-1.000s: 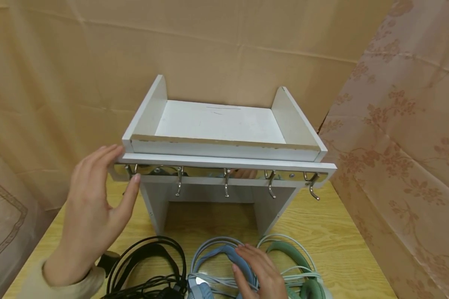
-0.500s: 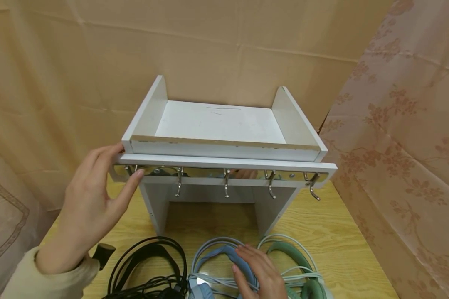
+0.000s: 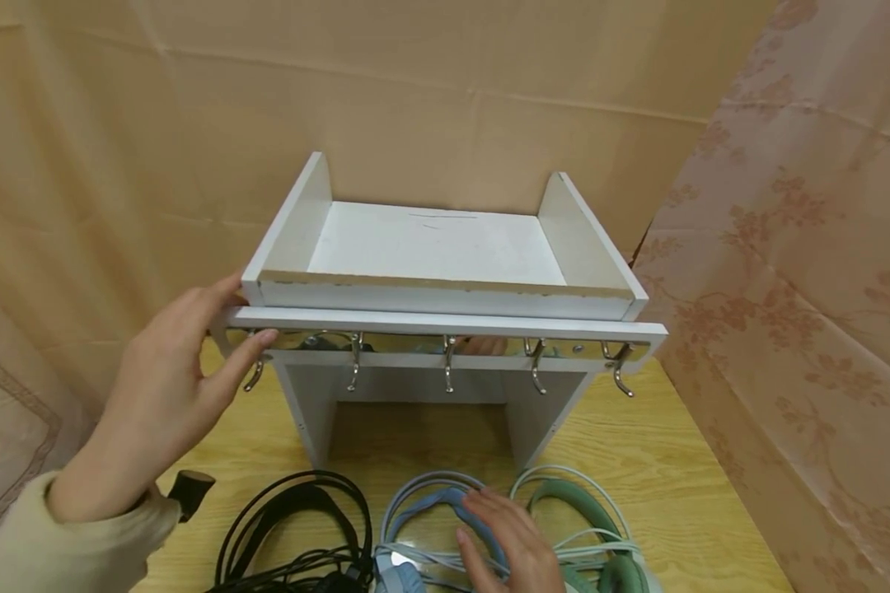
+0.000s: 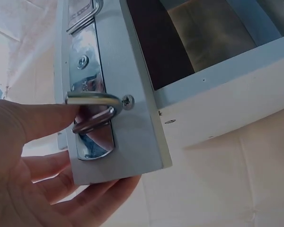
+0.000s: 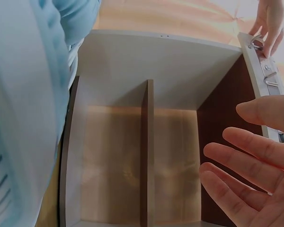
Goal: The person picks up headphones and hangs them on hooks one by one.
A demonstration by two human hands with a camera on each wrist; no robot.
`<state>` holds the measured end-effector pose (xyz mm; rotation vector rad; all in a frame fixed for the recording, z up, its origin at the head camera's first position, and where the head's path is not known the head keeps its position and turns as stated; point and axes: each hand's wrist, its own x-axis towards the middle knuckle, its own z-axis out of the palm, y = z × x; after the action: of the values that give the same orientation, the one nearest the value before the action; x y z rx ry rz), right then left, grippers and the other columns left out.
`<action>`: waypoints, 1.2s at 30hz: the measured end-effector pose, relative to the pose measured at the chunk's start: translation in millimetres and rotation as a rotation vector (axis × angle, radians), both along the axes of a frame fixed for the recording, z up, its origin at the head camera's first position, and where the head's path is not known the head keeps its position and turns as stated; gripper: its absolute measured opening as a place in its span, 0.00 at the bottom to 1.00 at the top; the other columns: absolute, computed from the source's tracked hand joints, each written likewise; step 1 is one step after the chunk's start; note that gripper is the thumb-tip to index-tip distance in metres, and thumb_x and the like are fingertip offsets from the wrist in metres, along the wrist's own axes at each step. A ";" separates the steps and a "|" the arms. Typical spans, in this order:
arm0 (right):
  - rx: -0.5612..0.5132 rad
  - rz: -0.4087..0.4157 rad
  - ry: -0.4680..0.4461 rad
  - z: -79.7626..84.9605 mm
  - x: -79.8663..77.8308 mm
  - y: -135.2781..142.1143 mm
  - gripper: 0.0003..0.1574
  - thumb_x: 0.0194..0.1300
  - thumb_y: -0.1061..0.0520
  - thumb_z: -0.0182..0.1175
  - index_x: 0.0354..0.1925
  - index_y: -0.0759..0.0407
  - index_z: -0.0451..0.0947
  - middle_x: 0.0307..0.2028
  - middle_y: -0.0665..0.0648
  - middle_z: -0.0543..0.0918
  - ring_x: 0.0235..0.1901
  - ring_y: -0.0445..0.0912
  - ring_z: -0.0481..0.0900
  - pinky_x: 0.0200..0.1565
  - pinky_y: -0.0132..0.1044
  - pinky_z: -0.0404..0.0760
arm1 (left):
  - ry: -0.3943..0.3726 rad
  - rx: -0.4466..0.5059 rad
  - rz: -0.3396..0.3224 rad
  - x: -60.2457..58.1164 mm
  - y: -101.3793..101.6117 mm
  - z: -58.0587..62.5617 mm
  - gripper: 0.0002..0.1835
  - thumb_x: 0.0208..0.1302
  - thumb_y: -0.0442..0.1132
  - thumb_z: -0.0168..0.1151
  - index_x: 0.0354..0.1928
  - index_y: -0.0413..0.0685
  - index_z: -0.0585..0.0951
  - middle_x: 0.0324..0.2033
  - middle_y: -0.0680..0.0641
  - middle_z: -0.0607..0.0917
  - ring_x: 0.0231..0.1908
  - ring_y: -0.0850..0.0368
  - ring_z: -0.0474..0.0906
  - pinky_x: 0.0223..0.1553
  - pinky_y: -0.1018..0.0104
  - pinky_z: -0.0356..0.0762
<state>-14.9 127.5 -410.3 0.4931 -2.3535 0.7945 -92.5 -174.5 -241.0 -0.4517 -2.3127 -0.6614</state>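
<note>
My left hand [image 3: 166, 371] pinches the left end of a white hook rail [image 3: 445, 319], which runs along the front of a white shelf unit [image 3: 437, 243]. In the left wrist view the thumb presses the shiny metal plate [image 4: 85, 61] beside a bent metal hook [image 4: 97, 99], and the fingers reach behind the board's end. My right hand [image 3: 515, 539] hovers over or rests near blue headphones [image 3: 445, 497], fingers relaxed and holding nothing; contact cannot be told. In the right wrist view its fingers are spread in front of the shelf unit's open compartments.
Black headphones [image 3: 307, 494] with coiled cable lie at the front left, green headphones [image 3: 571, 496] at the front right. The wooden tabletop [image 3: 653, 461] carries everything. A beige cloth [image 3: 430, 99] hangs behind, and a floral cloth [image 3: 808, 288] stands close on the right.
My left hand has shifted slightly left and its wrist has moved up and outward, so the leftmost hook shows below the thumb. The rail, shelf unit and right hand stay nearly unchanged.
</note>
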 end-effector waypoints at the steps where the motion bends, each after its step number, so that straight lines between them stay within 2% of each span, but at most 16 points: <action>1: 0.003 -0.003 0.006 -0.1 -0.2 -0.3 0.27 0.45 0.58 0.72 0.47 0.47 0.80 0.46 0.44 0.83 0.47 0.44 0.80 0.52 0.20 0.69 | 0.001 0.000 -0.004 -0.5 -0.9 0.2 0.28 0.53 0.35 0.68 0.57 0.39 0.72 0.40 0.41 0.81 0.38 0.53 0.74 0.38 0.63 0.67; 5: 0.013 -0.016 0.013 -0.8 0.0 -1.3 0.28 0.44 0.58 0.73 0.47 0.44 0.80 0.45 0.43 0.83 0.46 0.43 0.80 0.52 0.20 0.69 | -0.003 0.003 -0.033 -2.7 -5.0 1.8 0.27 0.53 0.34 0.68 0.57 0.40 0.74 0.36 0.45 0.81 0.31 0.65 0.67 0.30 0.76 0.61; 7: 0.024 -0.034 0.019 -0.8 0.0 -2.2 0.29 0.42 0.57 0.74 0.46 0.42 0.80 0.45 0.41 0.82 0.46 0.42 0.80 0.50 0.22 0.71 | -0.007 -0.001 -0.044 -3.6 -6.6 2.5 0.27 0.53 0.34 0.68 0.56 0.40 0.74 0.35 0.47 0.81 0.30 0.69 0.65 0.29 0.78 0.60; 13: 0.033 -0.032 0.036 -2.2 -0.3 -2.1 0.30 0.41 0.57 0.74 0.46 0.41 0.80 0.45 0.41 0.82 0.46 0.41 0.80 0.51 0.21 0.70 | -0.032 -0.023 -0.044 -6.0 -9.9 3.8 0.26 0.53 0.36 0.68 0.56 0.43 0.75 0.34 0.49 0.81 0.31 0.68 0.69 0.33 0.82 0.64; 16: 0.018 -0.007 0.032 -2.6 -0.7 -2.1 0.29 0.42 0.58 0.73 0.46 0.43 0.80 0.45 0.43 0.83 0.46 0.43 0.80 0.53 0.20 0.68 | -0.061 -0.019 -0.045 -6.4 -11.4 4.7 0.27 0.54 0.38 0.68 0.57 0.44 0.75 0.35 0.49 0.81 0.33 0.72 0.69 0.35 0.83 0.65; 20: 0.006 0.007 0.030 -2.5 -1.4 -2.5 0.29 0.43 0.58 0.73 0.47 0.43 0.79 0.45 0.44 0.83 0.47 0.44 0.80 0.53 0.21 0.69 | -0.081 -0.012 -0.043 -6.0 -12.6 5.5 0.27 0.55 0.40 0.67 0.57 0.44 0.75 0.34 0.50 0.80 0.32 0.76 0.65 0.33 0.81 0.64; 24: 0.028 -0.008 0.032 -3.3 -0.7 -3.2 0.30 0.42 0.58 0.74 0.47 0.42 0.79 0.45 0.42 0.83 0.46 0.42 0.80 0.50 0.23 0.72 | -0.076 -0.002 -0.037 -4.9 -12.5 5.3 0.28 0.55 0.40 0.67 0.59 0.43 0.74 0.36 0.48 0.80 0.31 0.74 0.64 0.30 0.79 0.62; 28: 0.048 -0.015 0.006 -3.9 1.2 -2.6 0.29 0.43 0.56 0.73 0.47 0.40 0.79 0.46 0.40 0.82 0.47 0.40 0.80 0.49 0.24 0.73 | -0.074 0.018 -0.047 -4.8 -12.4 5.2 0.31 0.54 0.37 0.68 0.61 0.45 0.72 0.38 0.47 0.81 0.33 0.77 0.65 0.33 0.82 0.63; 33: 0.036 0.026 -0.005 -4.6 1.5 -3.0 0.29 0.46 0.56 0.72 0.49 0.42 0.78 0.47 0.41 0.81 0.48 0.40 0.79 0.52 0.20 0.69 | -0.082 0.026 -0.054 -6.1 -12.8 4.9 0.32 0.53 0.37 0.68 0.62 0.45 0.71 0.37 0.47 0.81 0.34 0.78 0.66 0.35 0.87 0.64; 36: 0.068 0.032 -0.011 -5.8 2.8 -7.2 0.28 0.46 0.54 0.72 0.48 0.42 0.78 0.46 0.39 0.81 0.47 0.38 0.79 0.48 0.25 0.74 | -0.085 0.022 -0.058 -7.5 -13.2 4.5 0.33 0.52 0.37 0.69 0.62 0.45 0.71 0.36 0.47 0.81 0.33 0.78 0.67 0.36 0.88 0.64</action>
<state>-12.1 120.3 -416.1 0.5583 -2.3952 0.7353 -100.0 -187.7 -236.5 -0.4907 -2.3773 -0.7458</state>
